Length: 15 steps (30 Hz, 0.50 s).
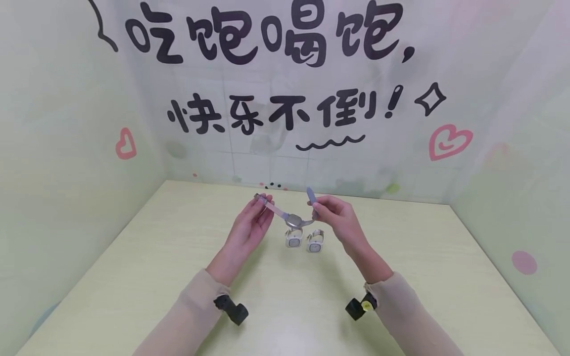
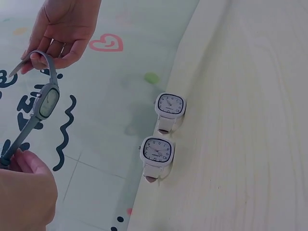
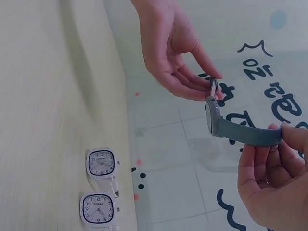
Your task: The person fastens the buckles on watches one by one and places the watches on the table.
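Note:
A grey-blue wristwatch (image 1: 294,220) is held up off the table, stretched out between both hands. At its buckle end the left hand (image 1: 249,226) pinches the strap between thumb and fingers. My right hand (image 1: 342,220) grips the other strap (image 3: 248,134), thumb on one side and fingers on the other, with the strap's tip sticking up past them. In the left wrist view the grey watch's dial (image 2: 49,103) shows between the hands. Below it stand two white wristwatches (image 1: 294,241) (image 1: 314,246) with square faces and looped straps, touched by neither hand.
The pale wooden table (image 1: 147,277) reaches back to a wall (image 1: 200,158) printed with dark lettering and pink hearts. Side panels (image 1: 512,207) close it in left and right. A small black camera (image 1: 232,309) sits on each sleeve's cuff.

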Available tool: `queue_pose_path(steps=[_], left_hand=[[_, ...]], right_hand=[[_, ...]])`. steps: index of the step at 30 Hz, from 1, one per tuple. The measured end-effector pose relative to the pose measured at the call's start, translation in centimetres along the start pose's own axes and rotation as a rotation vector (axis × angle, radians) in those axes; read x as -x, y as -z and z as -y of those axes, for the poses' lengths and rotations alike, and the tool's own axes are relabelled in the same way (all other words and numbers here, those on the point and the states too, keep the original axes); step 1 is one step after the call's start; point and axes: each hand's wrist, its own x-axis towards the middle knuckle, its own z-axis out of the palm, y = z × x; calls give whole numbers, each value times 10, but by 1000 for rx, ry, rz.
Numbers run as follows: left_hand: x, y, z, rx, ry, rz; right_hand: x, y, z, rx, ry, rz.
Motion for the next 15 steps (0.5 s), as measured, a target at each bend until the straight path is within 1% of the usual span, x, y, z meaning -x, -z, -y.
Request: queue_pose_path(steps=[3,6,10,15], left_hand=[[2,-2,-2,-10,-27,25],[2,-6,-2,-42,-57,39],[4,-10,-3,-87,-87,37],[6,-13,-4,-127,-103,25]], right_hand=[[0,0,0,6,-4,5],[0,1,-1,23,-13,3],[0,1,0,52,-18,10],[0,2,0,64,-28,24]])
